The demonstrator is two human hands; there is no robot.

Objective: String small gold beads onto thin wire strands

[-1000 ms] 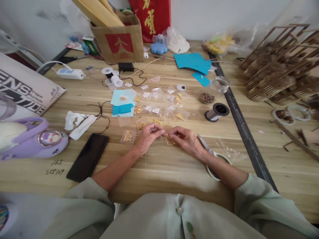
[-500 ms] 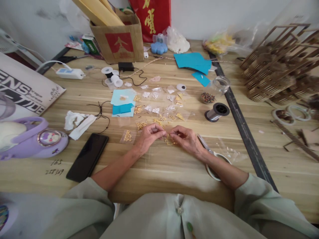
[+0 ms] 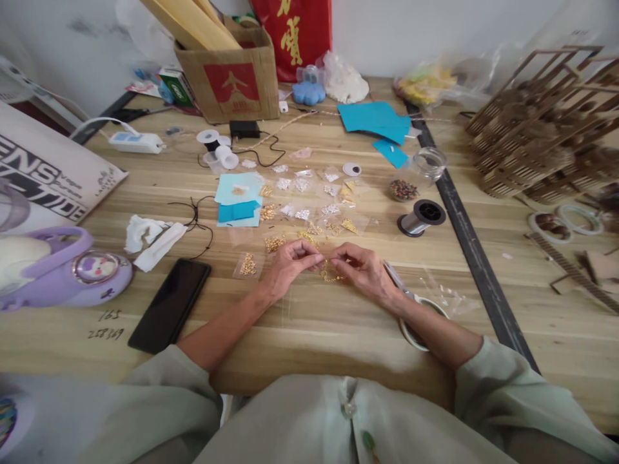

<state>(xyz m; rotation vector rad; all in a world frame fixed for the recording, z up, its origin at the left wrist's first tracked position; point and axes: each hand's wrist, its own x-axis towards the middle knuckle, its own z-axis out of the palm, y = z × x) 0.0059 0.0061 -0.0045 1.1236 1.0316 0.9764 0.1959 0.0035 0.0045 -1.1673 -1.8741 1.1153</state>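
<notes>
My left hand [image 3: 293, 263] and my right hand [image 3: 358, 267] face each other over the table, fingertips a small gap apart. Both are closed in a pinch. A thin gold beaded chain [image 3: 331, 278] hangs in a loop beneath the right fingertips. Thin clear thread seems to run down below the left hand; what its fingertips grip is too small to make out. Just beyond the hands lie small piles of gold beads [image 3: 275, 243]. A clear bag of gold beads [image 3: 248, 263] rests left of my left hand. Scissors [image 3: 420, 316] lie partly under my right forearm.
Small bags of silver beads [image 3: 302, 184] lie farther back. A wire spool [image 3: 420, 218] and a jar of dark beads [image 3: 405, 188] stand to the right. A black phone [image 3: 170, 305] lies left, near a purple bottle [image 3: 62, 267]. Wooden racks [image 3: 536, 129] stand far right.
The gold chain loop below the right fingertips has shifted very slightly. Both hands stay in nearly the same place and pose.
</notes>
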